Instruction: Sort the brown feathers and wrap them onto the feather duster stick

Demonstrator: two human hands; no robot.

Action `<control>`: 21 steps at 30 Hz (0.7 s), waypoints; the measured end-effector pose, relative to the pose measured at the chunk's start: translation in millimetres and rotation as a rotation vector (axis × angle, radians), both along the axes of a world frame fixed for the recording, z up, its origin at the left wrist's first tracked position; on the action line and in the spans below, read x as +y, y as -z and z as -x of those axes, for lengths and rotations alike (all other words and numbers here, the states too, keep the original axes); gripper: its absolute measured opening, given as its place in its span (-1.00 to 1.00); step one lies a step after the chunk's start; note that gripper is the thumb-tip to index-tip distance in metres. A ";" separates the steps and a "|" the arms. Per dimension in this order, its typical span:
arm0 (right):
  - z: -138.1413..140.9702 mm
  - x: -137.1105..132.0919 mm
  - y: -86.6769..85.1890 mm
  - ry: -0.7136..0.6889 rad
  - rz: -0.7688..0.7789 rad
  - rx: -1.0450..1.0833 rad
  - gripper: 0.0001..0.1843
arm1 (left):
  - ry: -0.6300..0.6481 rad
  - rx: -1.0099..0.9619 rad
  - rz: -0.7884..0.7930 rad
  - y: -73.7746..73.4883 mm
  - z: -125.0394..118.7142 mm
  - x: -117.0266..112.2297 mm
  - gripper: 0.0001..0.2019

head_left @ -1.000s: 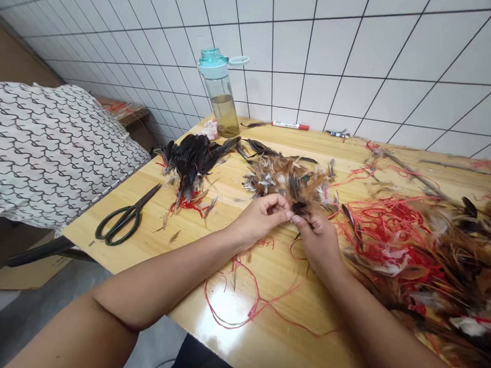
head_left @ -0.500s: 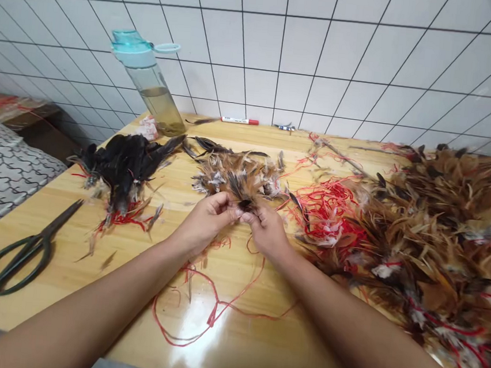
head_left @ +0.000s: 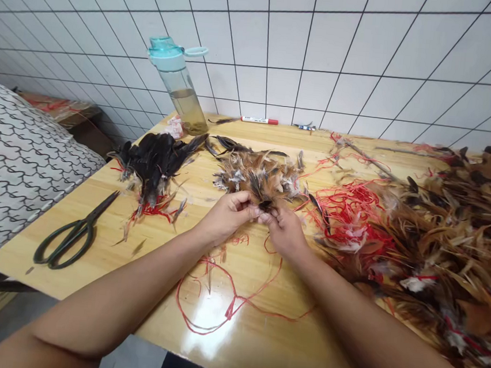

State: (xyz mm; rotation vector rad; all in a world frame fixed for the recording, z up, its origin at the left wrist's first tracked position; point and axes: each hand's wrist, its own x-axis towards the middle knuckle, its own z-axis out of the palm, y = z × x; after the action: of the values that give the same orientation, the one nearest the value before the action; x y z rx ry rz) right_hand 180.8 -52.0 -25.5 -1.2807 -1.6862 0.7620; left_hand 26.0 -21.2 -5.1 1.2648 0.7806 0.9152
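Observation:
At the middle of the table, my left hand (head_left: 230,214) and my right hand (head_left: 287,229) meet, thumbs and fingertips pinched together. Between them is a small bunch of brown and black feathers (head_left: 265,190), its tips pointing away from me. Just beyond lies a loose pile of brown and whitish feathers (head_left: 240,169). Red string (head_left: 234,298) loops across the wood below my hands, with one strand rising toward my right hand. My fingers hide the lower end of the bunch.
Black feathers (head_left: 156,161) and scissors (head_left: 69,239) lie to the left. A water bottle (head_left: 186,100) stands by the tiled wall near a red-and-white marker (head_left: 259,120). Tangled red string (head_left: 349,208) and a large heap of brown feathers (head_left: 454,227) cover the right side.
The view has swung left, so everything appears shifted to the right. My hands keep their pinch on the feather bunch, with little visible movement between them.

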 end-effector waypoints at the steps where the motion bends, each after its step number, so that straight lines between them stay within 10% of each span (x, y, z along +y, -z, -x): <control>1: 0.1 -0.5 -1.2 -0.001 0.009 -0.026 -0.81 | 0.012 0.005 0.000 -0.9 0.3 0.1 -0.67; 9: 1.3 -4.7 -7.3 0.003 0.041 -0.239 -0.77 | 0.033 0.165 -0.099 -7.0 2.4 -2.0 -0.67; 21: -3.6 2.3 -5.5 -0.091 0.010 0.018 -0.82 | -0.014 0.209 -0.116 -8.0 4.8 -2.5 -0.71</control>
State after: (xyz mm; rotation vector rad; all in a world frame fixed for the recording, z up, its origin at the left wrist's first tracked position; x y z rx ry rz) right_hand 184.4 -49.7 -20.0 -1.2070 -1.7381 0.8337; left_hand 21.2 -23.7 2.9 1.4750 0.9108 0.8583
